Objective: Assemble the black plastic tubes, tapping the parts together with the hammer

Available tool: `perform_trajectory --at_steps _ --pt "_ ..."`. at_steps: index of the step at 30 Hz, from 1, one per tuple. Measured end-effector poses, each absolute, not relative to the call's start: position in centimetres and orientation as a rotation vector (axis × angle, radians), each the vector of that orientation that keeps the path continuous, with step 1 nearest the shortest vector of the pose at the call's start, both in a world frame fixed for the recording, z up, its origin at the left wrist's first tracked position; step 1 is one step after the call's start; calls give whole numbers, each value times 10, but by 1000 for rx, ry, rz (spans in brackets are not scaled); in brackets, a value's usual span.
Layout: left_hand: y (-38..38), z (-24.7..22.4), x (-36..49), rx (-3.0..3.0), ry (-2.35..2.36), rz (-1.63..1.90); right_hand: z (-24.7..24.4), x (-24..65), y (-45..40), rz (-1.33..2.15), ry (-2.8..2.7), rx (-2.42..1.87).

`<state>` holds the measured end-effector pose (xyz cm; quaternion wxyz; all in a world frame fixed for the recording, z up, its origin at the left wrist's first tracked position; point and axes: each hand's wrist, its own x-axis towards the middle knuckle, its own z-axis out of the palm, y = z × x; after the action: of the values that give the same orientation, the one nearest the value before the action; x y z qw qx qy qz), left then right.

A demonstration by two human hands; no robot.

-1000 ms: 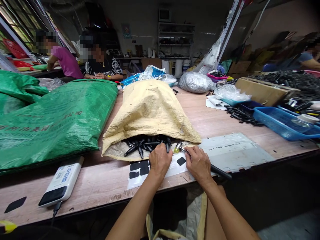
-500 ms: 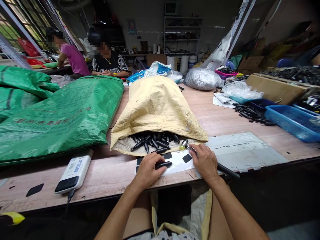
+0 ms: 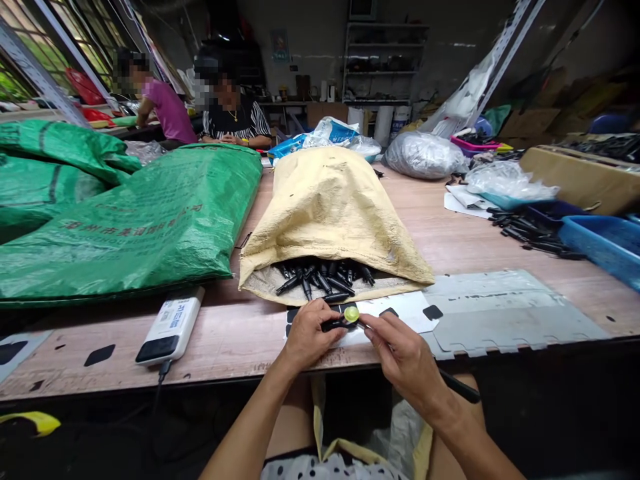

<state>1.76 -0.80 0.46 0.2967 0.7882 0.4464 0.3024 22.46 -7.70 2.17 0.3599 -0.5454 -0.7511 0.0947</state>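
My left hand (image 3: pixel 311 333) is closed on a black pen-shaped part (image 3: pixel 333 325) just in front of the sack mouth. In my right hand (image 3: pixel 407 350) is a small hammer with a yellow face (image 3: pixel 351 314), and its black handle (image 3: pixel 459 385) sticks out behind the wrist. The yellow head is over the front end of the black part; whether they touch I cannot tell. Beyond my hands lies a cream woven sack (image 3: pixel 330 200), its mouth towards me, with many similar black parts (image 3: pixel 323 277) inside. Under my hands is a white sheet with dark rounded squares (image 3: pixel 433 312).
A green woven sack (image 3: pixel 150 227) lies at the left, with a white power bank (image 3: pixel 173 327) and its cable before it. At the right are a grey mat (image 3: pixel 505 310), loose black parts (image 3: pixel 535 230) and a blue tray (image 3: pixel 600 247). Two people (image 3: pixel 235 120) sit across the table.
My right hand has brought the hammer head leftwards, from beside the sack's right corner to over the black part in my left hand. The whole view has shifted slightly.
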Motion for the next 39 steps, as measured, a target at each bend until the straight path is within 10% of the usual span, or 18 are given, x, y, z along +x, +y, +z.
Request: perform_trajectory --at_steps 39 --pt "-9 13 18 2074 1220 759 -15 287 -23 -227 -1815 -1791"
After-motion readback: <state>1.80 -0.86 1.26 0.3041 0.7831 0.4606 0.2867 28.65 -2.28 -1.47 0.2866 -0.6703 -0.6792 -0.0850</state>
